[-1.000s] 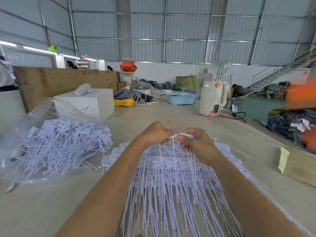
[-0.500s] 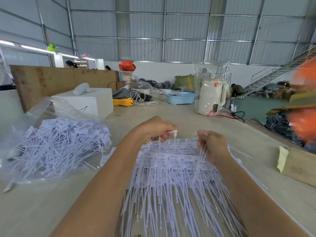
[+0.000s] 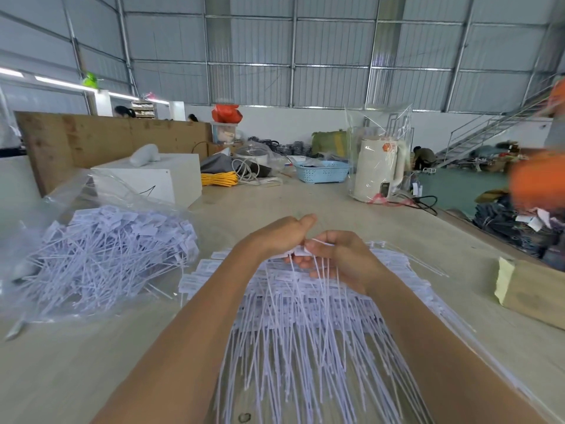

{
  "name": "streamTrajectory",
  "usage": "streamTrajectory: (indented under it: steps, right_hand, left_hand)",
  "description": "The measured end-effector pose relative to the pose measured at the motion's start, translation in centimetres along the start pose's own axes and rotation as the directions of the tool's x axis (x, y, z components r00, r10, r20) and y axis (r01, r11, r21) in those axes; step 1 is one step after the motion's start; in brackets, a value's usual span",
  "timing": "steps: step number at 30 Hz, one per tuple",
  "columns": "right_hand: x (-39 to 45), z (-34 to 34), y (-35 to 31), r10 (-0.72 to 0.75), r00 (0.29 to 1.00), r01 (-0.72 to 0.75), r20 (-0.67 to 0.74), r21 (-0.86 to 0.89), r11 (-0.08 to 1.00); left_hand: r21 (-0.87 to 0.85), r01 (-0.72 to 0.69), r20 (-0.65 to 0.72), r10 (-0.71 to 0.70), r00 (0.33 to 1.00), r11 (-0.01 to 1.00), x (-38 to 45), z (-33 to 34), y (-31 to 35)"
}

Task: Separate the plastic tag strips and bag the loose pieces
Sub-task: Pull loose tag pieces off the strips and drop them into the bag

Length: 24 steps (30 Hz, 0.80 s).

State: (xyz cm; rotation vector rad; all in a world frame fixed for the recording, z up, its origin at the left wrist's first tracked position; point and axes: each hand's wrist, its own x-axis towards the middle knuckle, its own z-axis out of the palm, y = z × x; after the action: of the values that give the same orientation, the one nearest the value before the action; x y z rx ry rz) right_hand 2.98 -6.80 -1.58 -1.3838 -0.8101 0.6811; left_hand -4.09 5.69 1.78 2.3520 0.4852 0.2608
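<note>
A strip of plastic tags [image 3: 298,250] is pinched between both hands just above the big stack of joined tag strips [image 3: 305,316], which lies on the table [image 3: 91,362]. The left hand [image 3: 278,234] and right hand [image 3: 339,258] both curl round it, fingertips touching. Left of the stack, the clear bag [image 3: 91,255] already holds a large heap of loose tags, yet most strips look unseparated. Half a second ago the hands were apart; now they have closed together again.
</note>
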Motion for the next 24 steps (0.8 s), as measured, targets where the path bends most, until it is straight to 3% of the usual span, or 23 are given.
streamTrajectory:
  steps: [3, 6, 10, 14, 18, 21, 24]
  right_hand:
    - [0.0, 0.4, 0.1, -0.107, 0.991, 0.096, -0.079, -0.131, 0.987]
    - [0.2, 0.4, 0.1, -0.173, 0.974, 0.151, -0.143, -0.153, 0.977]
    - [0.5, 0.1, 0.2, -0.158, 0.973, 0.132, -0.170, -0.157, 0.979]
    - [0.9, -0.3, 0.5, -0.146, 0.959, 0.108, -0.241, -0.165, 0.980]
    - [1.2, -0.4, 0.7, -0.166, 0.947, 0.128, -0.276, -0.150, 0.980]
    - [1.4, -0.5, 0.7, -0.148, 0.945, 0.134, -0.291, -0.067, 0.989]
    - [1.4, -0.7, 0.7, -0.130, 0.948, 0.126, -0.290, -0.031, 0.992]
  left_hand:
    - [-0.002, -0.013, -0.002, 0.013, 1.000, 1.000, 0.3, 0.3, -0.3]
    - [-0.013, -0.012, -0.014, 0.011, 1.000, 1.000, 0.4, 0.5, -0.4]
    - [-0.085, -0.008, 0.028, 0.010, 1.000, 0.996, 0.5, 0.7, -0.7]
    - [-0.002, 0.063, -0.016, -0.063, 0.998, 0.998, 0.6, -0.1, -1.1]
    - [-0.040, 0.134, 0.072, -0.131, 0.989, 0.990, 0.5, -1.0, -0.9]
    - [-0.043, 0.189, 0.134, -0.181, 0.974, 0.981, 0.3, -1.1, -1.1]
    - [-0.046, 0.183, 0.106, -0.177, 0.979, 0.982, 0.2, -1.4, -1.5]
